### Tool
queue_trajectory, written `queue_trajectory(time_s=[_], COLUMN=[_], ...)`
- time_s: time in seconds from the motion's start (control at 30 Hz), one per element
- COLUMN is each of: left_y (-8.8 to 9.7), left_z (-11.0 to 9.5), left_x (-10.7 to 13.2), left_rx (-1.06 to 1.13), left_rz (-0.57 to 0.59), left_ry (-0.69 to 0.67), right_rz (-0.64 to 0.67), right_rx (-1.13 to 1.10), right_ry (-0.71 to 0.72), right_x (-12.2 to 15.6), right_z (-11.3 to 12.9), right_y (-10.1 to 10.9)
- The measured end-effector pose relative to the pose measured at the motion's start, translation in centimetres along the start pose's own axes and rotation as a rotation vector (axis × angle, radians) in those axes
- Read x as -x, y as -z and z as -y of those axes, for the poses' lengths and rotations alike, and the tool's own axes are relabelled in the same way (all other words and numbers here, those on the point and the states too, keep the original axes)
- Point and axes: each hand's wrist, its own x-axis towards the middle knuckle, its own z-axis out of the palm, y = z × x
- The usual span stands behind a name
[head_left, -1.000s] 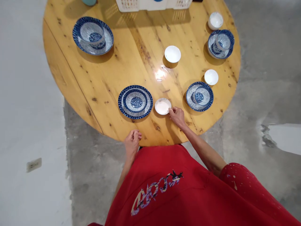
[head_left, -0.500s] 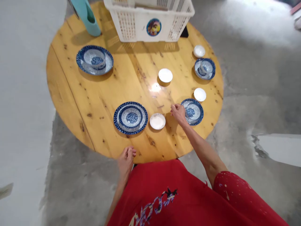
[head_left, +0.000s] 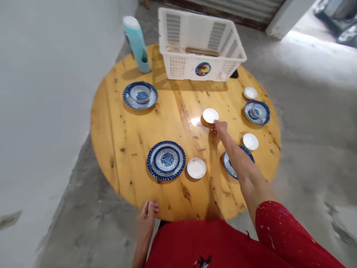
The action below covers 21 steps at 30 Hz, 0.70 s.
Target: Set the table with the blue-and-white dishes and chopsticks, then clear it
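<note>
My right hand (head_left: 219, 128) reaches over the middle of the table, its fingers closed at the near right rim of a small white dish (head_left: 210, 115). Its forearm partly covers a blue-and-white plate (head_left: 229, 166). At the table's front edge my left hand (head_left: 149, 210) rests with curled fingers and nothing visible in them. Between the hands lie a stack of blue-patterned plates with a bowl (head_left: 167, 160) and a second white dish (head_left: 196, 168).
On the round wooden table (head_left: 128, 149) stand a white plastic basket (head_left: 189, 69) and a turquoise bottle-like container (head_left: 138, 44). Another plate with a clear bowl (head_left: 140, 95) sits back left. At right are a plate and bowl (head_left: 257, 112) between two white dishes (head_left: 250, 141).
My right hand has moved from beside the right front plate, away from me, to the middle white dish and gripped its rim. The view has tilted up; the left hand stays at the edge.
</note>
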Motion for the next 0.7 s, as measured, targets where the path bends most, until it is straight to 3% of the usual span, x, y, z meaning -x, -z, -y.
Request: queue_trajectory(time_s=[0.17, 0.3, 0.4, 0.57, 0.7], left_y=[-0.2, -0.4, -0.6, -0.9, -1.2], left_z=[-0.3, 0.2, 0.6, -0.2, -1.9], left_x=[0.6, 0.2, -0.4, -1.5, -1.4], left_rx=[0.034, 0.098, 0.109, 0.072, 0.042], left_rz=[-0.042, -0.036, 0.022, 0.142, 0.268], left_ry=[-0.03, -0.044, -0.101, -0.198, -0.26], right_rz=[-0.017, 0.017, 0.08, 0.235, 0.305], right_rx=[-0.084, -0.127, -0.157, -0.177, -0.079], right_ry=[-0.243, -0.295, -0.261, -0.114, -0.131], right_x=[-0.3, 3.2, 8.1, 18.8, 27.2], right_z=[1.4, 1.0, 0.0, -1.5, -2.6], right_y=[-1.1, 0.7, 3.7, 8.9, 9.8])
